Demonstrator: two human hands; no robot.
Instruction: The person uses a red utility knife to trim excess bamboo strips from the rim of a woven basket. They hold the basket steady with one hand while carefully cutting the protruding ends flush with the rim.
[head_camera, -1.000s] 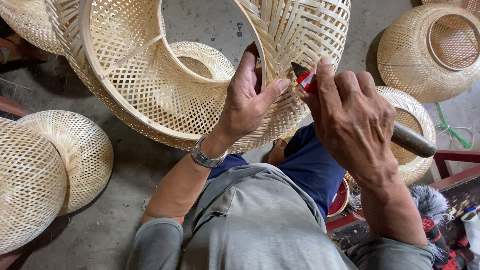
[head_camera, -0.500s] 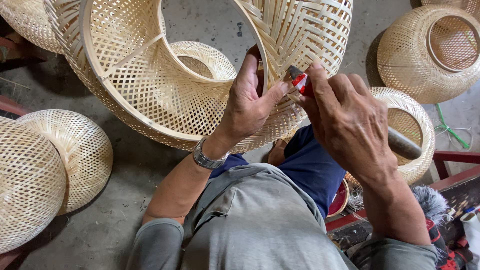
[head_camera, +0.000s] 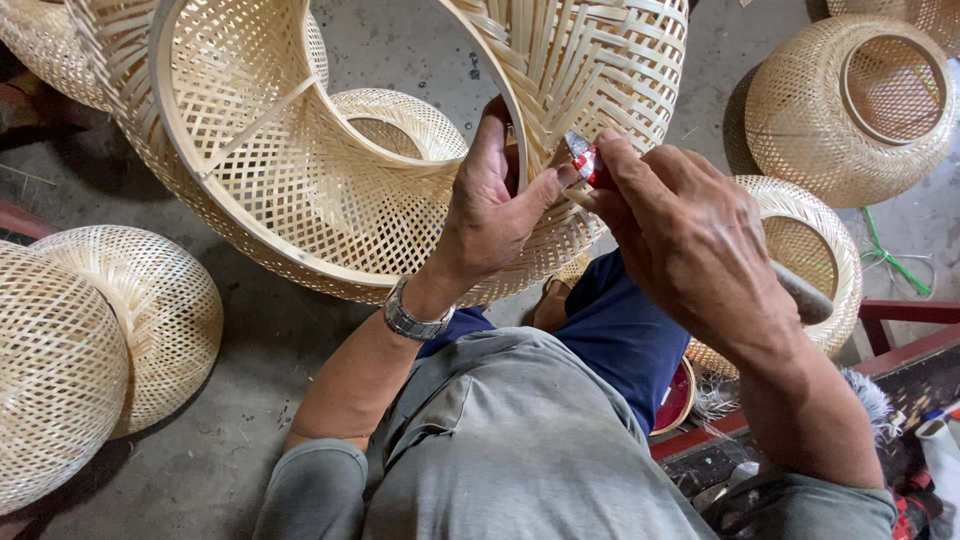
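Bamboo strips, pale and flat, are woven in an open lattice to form the large round bamboo basket frame (head_camera: 330, 170), which hangs tilted in front of the person with its smooth bent rim hoop facing the camera. The weave is tight and square along the inner wall and turns to broad diagonal bands on the upper right side.

The left hand (head_camera: 495, 205) closes around the rim hoop, fingers curled over its far edge and the thumb stretched toward the other hand; a metal link wristwatch (head_camera: 412, 318) sits on that wrist. The right hand (head_camera: 690, 245) holds a small red-handled tool with a grey metal tip (head_camera: 583, 158), pinched between thumb and forefinger, its tip right at the rim next to the left thumb. Whether the tip touches the bamboo cannot be told.

Around the person lie more woven pieces on the grey concrete floor (head_camera: 240, 440): two domed bamboo shades (head_camera: 90, 340) at the left, a rounded bamboo basket with a ring opening (head_camera: 850, 100) at the upper right, and another bamboo basket (head_camera: 810, 240) partly hidden behind the right forearm. The person wears a grey shirt (head_camera: 520, 450) and dark blue trousers (head_camera: 625, 330).
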